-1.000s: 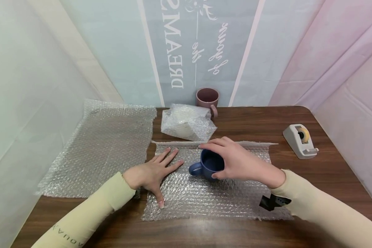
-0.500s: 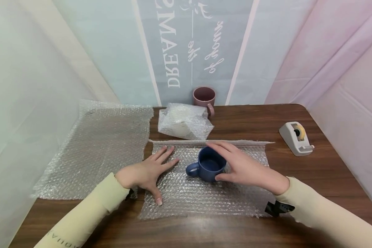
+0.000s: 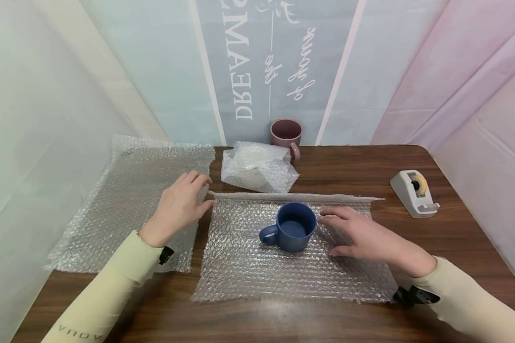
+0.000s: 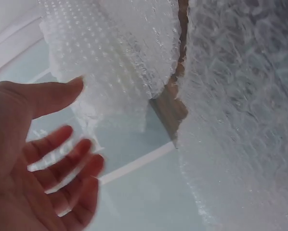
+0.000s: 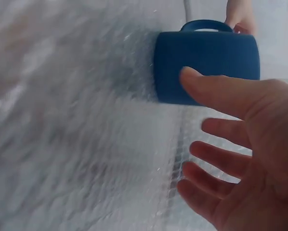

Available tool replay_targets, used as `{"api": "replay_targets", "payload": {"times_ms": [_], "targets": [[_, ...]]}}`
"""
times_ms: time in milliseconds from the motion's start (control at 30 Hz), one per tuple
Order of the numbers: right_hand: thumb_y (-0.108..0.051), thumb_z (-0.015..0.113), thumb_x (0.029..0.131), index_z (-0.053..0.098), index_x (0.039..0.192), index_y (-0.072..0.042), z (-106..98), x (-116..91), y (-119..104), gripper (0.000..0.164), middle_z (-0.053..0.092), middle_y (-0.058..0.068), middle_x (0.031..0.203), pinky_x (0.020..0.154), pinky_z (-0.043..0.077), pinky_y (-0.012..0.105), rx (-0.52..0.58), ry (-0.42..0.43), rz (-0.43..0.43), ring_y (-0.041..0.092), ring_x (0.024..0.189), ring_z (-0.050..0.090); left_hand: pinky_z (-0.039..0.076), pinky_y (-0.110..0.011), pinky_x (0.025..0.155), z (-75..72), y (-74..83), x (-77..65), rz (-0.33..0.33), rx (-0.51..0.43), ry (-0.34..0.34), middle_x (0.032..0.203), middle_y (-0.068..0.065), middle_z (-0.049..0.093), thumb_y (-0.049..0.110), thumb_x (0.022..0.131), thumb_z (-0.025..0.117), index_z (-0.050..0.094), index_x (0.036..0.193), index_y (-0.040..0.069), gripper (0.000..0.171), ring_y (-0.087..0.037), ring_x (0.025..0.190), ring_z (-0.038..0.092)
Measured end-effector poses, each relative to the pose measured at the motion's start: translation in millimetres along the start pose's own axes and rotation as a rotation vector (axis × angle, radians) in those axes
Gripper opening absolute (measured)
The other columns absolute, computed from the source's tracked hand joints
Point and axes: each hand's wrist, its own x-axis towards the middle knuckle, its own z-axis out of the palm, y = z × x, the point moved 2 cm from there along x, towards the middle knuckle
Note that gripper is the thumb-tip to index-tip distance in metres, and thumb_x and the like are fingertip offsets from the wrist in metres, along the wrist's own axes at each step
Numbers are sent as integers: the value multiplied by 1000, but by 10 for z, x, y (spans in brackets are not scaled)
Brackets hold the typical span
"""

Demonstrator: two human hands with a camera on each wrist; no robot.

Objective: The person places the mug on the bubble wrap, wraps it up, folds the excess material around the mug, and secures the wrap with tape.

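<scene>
A blue mug [image 3: 293,233] stands upright on a sheet of bubble wrap [image 3: 257,276], its handle toward the left. To the right of the mug my right hand [image 3: 365,236] hovers with relaxed, spread fingers and nothing in them. In the right wrist view the mug [image 5: 206,57] shows just beyond that thumb. My left hand [image 3: 178,205] is at the far left corner of this sheet, over the gap beside a second bubble wrap sheet [image 3: 137,190]. Its fingers are loosely bent, and the left wrist view shows the palm of the left hand [image 4: 47,149] holding nothing.
Behind the front sheet lies a bubble-wrapped bundle [image 3: 257,166], with a mauve mug [image 3: 286,136] close behind it. A white tape dispenser [image 3: 415,194] stands at the right of the brown wooden table [image 3: 339,166]. Printed curtain cloth [image 3: 262,62] hangs along the back edge.
My right hand has let go of the blue mug and drawn away to the right. My left hand has lifted off the front sheet and moved back and left to its far corner.
</scene>
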Motion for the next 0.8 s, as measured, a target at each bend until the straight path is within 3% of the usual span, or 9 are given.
{"api": "replay_targets", "payload": {"times_ms": [233, 467, 567, 733, 800], "targets": [[-32, 88, 74, 59, 138, -10, 156, -92, 59, 73, 41, 19, 149, 98, 42, 59, 1, -152, -3, 43, 133, 37, 51, -40, 63, 101, -57, 46, -30, -101, -56, 95, -1, 70, 23, 94, 71, 74, 98, 15, 10, -21, 83, 62], [-35, 89, 73, 58, 140, -16, 231, -81, 39, 77, 37, 14, 153, 94, 48, 54, -18, -196, 52, 39, 135, 35, 51, -36, 64, 45, -24, 81, -57, -310, -40, 88, 2, 71, 23, 97, 63, 69, 92, 17, 10, -13, 66, 60], [-34, 89, 73, 58, 140, -16, 232, -73, 27, 77, 37, 14, 153, 93, 48, 53, -22, -196, 49, 39, 135, 36, 50, -32, 60, -17, 39, 94, -67, -450, -71, 87, 3, 72, 23, 99, 61, 67, 93, 17, 11, -10, 61, 58], [-33, 89, 72, 59, 139, -15, 225, -68, 23, 76, 38, 15, 153, 92, 49, 52, -13, -197, 43, 38, 135, 36, 37, -27, 43, -138, 233, 141, -85, -649, -114, 90, 5, 75, 22, 100, 61, 65, 94, 15, 10, -15, 47, 44], [-33, 89, 72, 60, 139, -14, 219, -66, 23, 75, 38, 14, 152, 93, 49, 52, -6, -199, 45, 38, 134, 36, 38, -27, 43, -176, 324, 177, -88, -706, -127, 90, 5, 74, 21, 100, 61, 64, 94, 14, 10, -14, 50, 48]]}}
